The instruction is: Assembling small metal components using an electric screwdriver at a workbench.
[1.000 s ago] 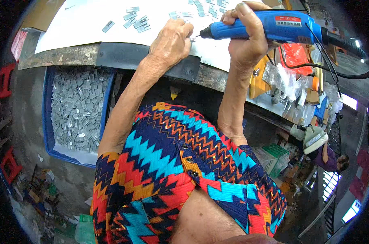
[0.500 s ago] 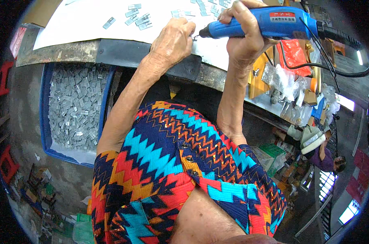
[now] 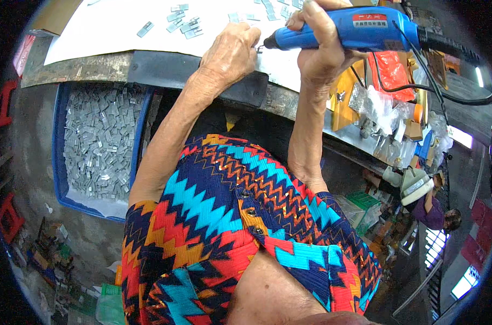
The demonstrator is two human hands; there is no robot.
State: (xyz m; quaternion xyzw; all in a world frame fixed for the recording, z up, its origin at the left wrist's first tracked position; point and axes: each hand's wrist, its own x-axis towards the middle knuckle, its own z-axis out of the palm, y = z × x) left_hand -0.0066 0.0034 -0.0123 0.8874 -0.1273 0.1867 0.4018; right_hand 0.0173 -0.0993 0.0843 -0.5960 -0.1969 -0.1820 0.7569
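My right hand (image 3: 323, 46) is wrapped round a blue electric screwdriver (image 3: 341, 32), which lies nearly level with its dark tip pointing left. Beside that tip, my left hand (image 3: 230, 51) is closed at the worktop, its fingertips pressed together. Whatever they pinch is mostly covered by the hand; a tiny dark bit shows by the screwdriver's tip. Small grey flat pieces (image 3: 191, 27) lie scattered on the white sheet (image 3: 105, 32) beyond and to the left of my left hand.
Below the bench edge at left stands a blue bin (image 3: 61, 146) full of small grey pieces. A black cable (image 3: 457, 97) loops at right. Plastic bags (image 3: 384, 114) and a red packet (image 3: 391, 76) crowd the bench's right side. Another person (image 3: 433, 211) is far right.
The screwdriver and my right hand have shifted slightly left, bringing the tip a little nearer my left fingers. My left hand has hardly moved.
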